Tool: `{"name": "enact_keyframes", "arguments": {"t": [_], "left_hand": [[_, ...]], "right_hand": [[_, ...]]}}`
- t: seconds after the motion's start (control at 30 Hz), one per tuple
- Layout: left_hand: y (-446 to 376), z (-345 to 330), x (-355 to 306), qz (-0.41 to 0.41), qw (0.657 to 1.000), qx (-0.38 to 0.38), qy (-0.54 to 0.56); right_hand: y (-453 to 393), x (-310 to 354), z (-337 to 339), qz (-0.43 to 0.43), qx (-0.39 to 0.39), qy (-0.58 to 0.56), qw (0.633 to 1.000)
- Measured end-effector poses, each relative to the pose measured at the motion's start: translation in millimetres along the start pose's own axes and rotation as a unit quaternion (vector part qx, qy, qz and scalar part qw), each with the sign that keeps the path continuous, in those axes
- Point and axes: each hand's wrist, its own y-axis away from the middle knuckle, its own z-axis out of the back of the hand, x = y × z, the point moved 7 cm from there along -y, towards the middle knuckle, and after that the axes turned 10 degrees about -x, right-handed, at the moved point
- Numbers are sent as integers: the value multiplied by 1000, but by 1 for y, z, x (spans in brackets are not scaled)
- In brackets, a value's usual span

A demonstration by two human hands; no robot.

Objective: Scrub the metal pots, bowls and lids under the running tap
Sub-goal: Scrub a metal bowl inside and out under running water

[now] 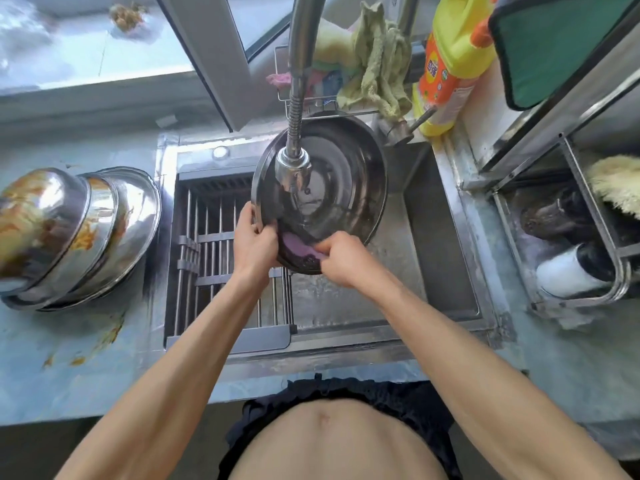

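Bare forearms reached up from 6 o'clock toward the sink (446, 216). L hand (254, 245) gripped the near-left rim of a round metal lid (341, 188), fingers curled over its edge w/ thumb on top. R hand (343, 259) pinched a purple sponge (298, 245) & pressed it on the lid's near edge, at about 6 o'clock on the lid. Hands sat close together, both clamped, w/ the sponge between them. Lid was held tilted over the basin, directly under the tap head (292, 166); water flow too hard to make out.

Drain rack (207, 251) spanned the sink's left half, at 9 o'clock of the hands. Further out at 9 o'clock, a stack of upturned metal bowls (76, 233) lay on the counter (69, 368), smeared w/ orange-brown residue; more smears on the counter beside them. At 12 o'clock, cloths (377, 64) hung on a wire caddy behind the tap. At 1 o'clock stood a yellow detergent bottle (450, 60). At 3 o'clock, a steel rack (588, 237) held dark items I couldn't identify.
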Motion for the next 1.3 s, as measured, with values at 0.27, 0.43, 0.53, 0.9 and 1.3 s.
{"name": "enact_keyframes", "arguments": {"t": [0.27,0.43,0.53,0.9,1.3], "left_hand": [[13,-8,7,31,999,32,-29],[13,-12,11,53,998,21,5],[14,-12,13,49,999,5,10],[0,-6,21,53,998,12,29],[11,0,47,212,976,49,27]], "right_hand": [[-25,-37,52,50,-84,402,911],[-23,-32,49,16,-62,368,928],[-9,-28,15,-20,29,226,973],[-4,-49,11,-96,74,46,992],[16,-108,61,-207,-231,-75,948]]}}
